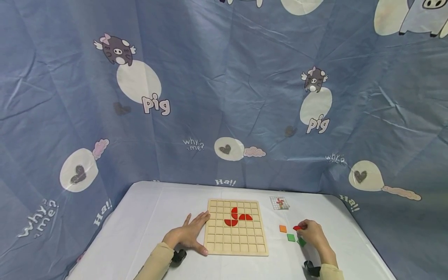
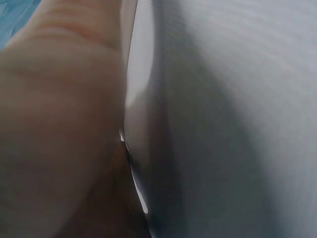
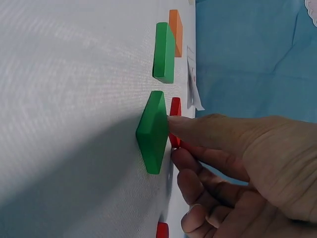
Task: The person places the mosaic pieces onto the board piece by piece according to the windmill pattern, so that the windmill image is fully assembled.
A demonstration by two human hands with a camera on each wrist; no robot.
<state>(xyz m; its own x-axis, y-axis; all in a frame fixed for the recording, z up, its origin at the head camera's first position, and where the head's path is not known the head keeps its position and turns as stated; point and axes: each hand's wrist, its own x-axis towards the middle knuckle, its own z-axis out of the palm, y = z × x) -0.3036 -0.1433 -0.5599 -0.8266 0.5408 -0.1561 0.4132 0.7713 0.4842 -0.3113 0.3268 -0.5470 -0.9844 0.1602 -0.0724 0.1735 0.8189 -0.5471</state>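
Note:
A square wooden grid board lies on the white table, with several red quarter-circle pieces in its upper middle cells. My left hand has its fingers spread and touches the board's left edge; the left wrist view shows mostly blurred skin and white cloth. To the right of the board, my right hand pinches a red piece between thumb and fingers. Close by lie a green square tile, a second green tile and an orange tile.
A small printed pattern card lies behind the tiles, at the back right. Part of another red piece shows at the bottom of the right wrist view. Blue patterned cloth hangs behind the table and along its sides.

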